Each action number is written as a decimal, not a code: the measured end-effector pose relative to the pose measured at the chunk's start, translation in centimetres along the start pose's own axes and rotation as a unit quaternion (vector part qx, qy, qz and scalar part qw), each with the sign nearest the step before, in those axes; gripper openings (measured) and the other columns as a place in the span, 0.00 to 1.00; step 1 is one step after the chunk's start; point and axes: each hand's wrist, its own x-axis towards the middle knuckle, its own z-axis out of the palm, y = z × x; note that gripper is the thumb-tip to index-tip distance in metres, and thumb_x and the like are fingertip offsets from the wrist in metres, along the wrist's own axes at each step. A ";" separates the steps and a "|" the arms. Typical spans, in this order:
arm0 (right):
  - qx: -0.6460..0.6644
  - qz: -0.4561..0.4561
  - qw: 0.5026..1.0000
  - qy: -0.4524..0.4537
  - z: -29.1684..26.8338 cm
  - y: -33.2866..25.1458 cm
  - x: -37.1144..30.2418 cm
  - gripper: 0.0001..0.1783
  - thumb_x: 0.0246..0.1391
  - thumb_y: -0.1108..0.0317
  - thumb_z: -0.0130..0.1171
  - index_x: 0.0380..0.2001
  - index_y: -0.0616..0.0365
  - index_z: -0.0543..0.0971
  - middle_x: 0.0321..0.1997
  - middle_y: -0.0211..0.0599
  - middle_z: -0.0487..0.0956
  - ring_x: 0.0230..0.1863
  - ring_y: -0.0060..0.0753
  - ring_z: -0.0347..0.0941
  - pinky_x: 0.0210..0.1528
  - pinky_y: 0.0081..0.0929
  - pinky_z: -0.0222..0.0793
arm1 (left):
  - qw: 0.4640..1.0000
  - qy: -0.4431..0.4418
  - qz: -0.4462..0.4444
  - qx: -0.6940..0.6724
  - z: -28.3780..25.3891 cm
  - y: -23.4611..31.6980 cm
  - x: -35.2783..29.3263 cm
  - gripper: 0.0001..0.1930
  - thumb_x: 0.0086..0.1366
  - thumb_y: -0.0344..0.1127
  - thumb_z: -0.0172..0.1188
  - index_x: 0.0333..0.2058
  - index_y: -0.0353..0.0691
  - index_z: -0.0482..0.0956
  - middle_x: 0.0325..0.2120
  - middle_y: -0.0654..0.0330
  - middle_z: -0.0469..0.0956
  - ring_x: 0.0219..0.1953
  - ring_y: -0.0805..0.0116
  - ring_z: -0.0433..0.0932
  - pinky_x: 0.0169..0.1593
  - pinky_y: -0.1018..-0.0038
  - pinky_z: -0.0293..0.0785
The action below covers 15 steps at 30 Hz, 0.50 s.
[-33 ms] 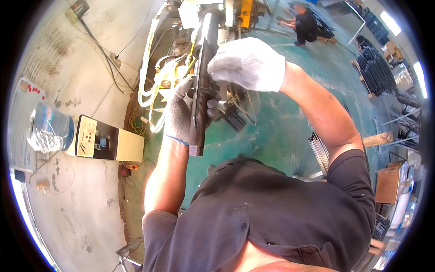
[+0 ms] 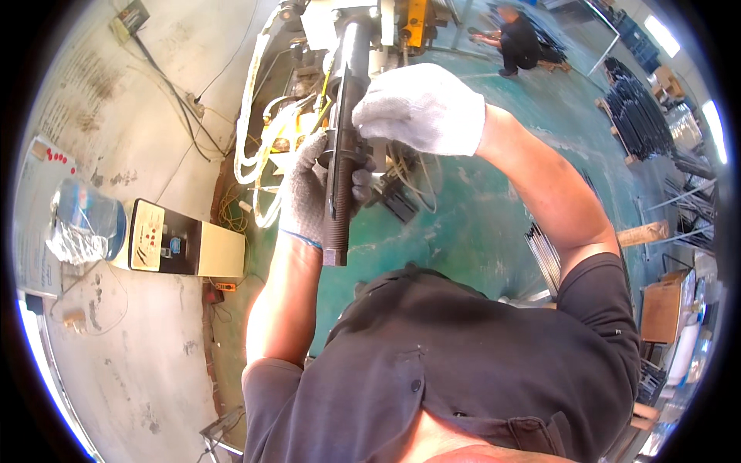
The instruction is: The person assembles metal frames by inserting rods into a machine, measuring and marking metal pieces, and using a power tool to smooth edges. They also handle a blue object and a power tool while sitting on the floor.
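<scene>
A dark metal shaft [image 2: 336, 224] with a threaded lower part and a squared end points toward me from a machine. My left hand [image 2: 305, 197], in a grey glove, is wrapped round it from below; its fingertips come out on the right side. A dark collar [image 2: 344, 145] sits on the shaft just above that grip. Along the shaft's face runs a narrow dark strip or slot. My right hand [image 2: 421, 112], in a white glove, is at the shaft's right side with fingers curled together; whatever they hold, if anything, is hidden.
The machine [image 2: 328, 23] has pale hoses [image 2: 251, 116] and cables on its left. A cream water dispenser [image 2: 220, 247] with a bottle [image 2: 85, 220] stands by the left wall. Far right, another person [image 2: 517, 42] crouches near dark bar stock [image 2: 634, 108]. Thin rods [image 2: 543, 251] lie beyond my right elbow.
</scene>
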 end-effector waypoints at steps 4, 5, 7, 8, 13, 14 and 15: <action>-0.054 -0.039 0.998 -0.010 0.1 0.1 0.4 0.10 0.49 0.65 0.67 0.36 0.50 0.81 0.32 0.34 0.77 0.36 0.44 0.77 0.38 0.38 0.75 | 0.999 0.021 0.004 0.024 0.3 0.0 0.4 0.23 0.70 0.51 0.54 0.49 0.35 0.75 0.35 0.47 0.77 0.27 0.59 0.75 0.27 0.71 0.77; -0.062 -0.042 0.997 -0.020 0.0 0.0 0.6 0.10 0.49 0.65 0.66 0.36 0.50 0.81 0.32 0.34 0.77 0.36 0.44 0.77 0.39 0.38 0.75 | 0.999 0.029 0.006 0.036 0.4 0.0 0.4 0.23 0.70 0.52 0.54 0.47 0.35 0.76 0.34 0.48 0.77 0.26 0.60 0.75 0.26 0.71 0.77; -0.067 -0.050 0.996 -0.034 -0.2 0.1 0.7 0.10 0.49 0.65 0.66 0.36 0.50 0.81 0.32 0.34 0.77 0.36 0.44 0.77 0.39 0.38 0.75 | 0.997 0.038 0.013 0.060 0.6 0.0 0.5 0.22 0.71 0.52 0.53 0.46 0.35 0.76 0.33 0.50 0.77 0.24 0.62 0.75 0.25 0.72 0.76; -0.065 -0.055 0.996 -0.038 -0.3 0.3 0.9 0.10 0.49 0.65 0.66 0.36 0.50 0.81 0.32 0.34 0.77 0.36 0.44 0.77 0.39 0.38 0.75 | 0.997 0.039 0.017 0.071 0.7 0.0 0.5 0.22 0.71 0.52 0.53 0.45 0.35 0.77 0.32 0.51 0.78 0.24 0.63 0.75 0.25 0.73 0.76; -0.028 -0.053 0.998 -0.027 0.2 0.7 0.7 0.09 0.48 0.66 0.66 0.35 0.52 0.81 0.32 0.35 0.77 0.36 0.44 0.76 0.39 0.38 0.75 | 0.987 0.074 0.060 0.131 1.1 -0.3 0.6 0.21 0.71 0.51 0.52 0.42 0.36 0.77 0.28 0.55 0.78 0.21 0.66 0.75 0.23 0.73 0.75; -0.027 -0.052 0.998 -0.015 0.2 0.6 0.4 0.09 0.47 0.66 0.66 0.34 0.52 0.81 0.32 0.35 0.77 0.36 0.44 0.76 0.39 0.38 0.75 | 0.986 0.072 0.063 0.138 1.2 -0.4 0.5 0.20 0.71 0.51 0.52 0.42 0.36 0.77 0.27 0.56 0.78 0.21 0.66 0.75 0.23 0.73 0.75; -0.025 -0.051 0.998 -0.003 0.2 0.5 0.3 0.09 0.47 0.67 0.65 0.34 0.52 0.81 0.32 0.35 0.77 0.36 0.44 0.76 0.39 0.38 0.75 | 0.985 0.071 0.066 0.144 1.3 -0.4 0.5 0.20 0.72 0.50 0.52 0.42 0.36 0.77 0.27 0.56 0.78 0.20 0.66 0.75 0.23 0.73 0.74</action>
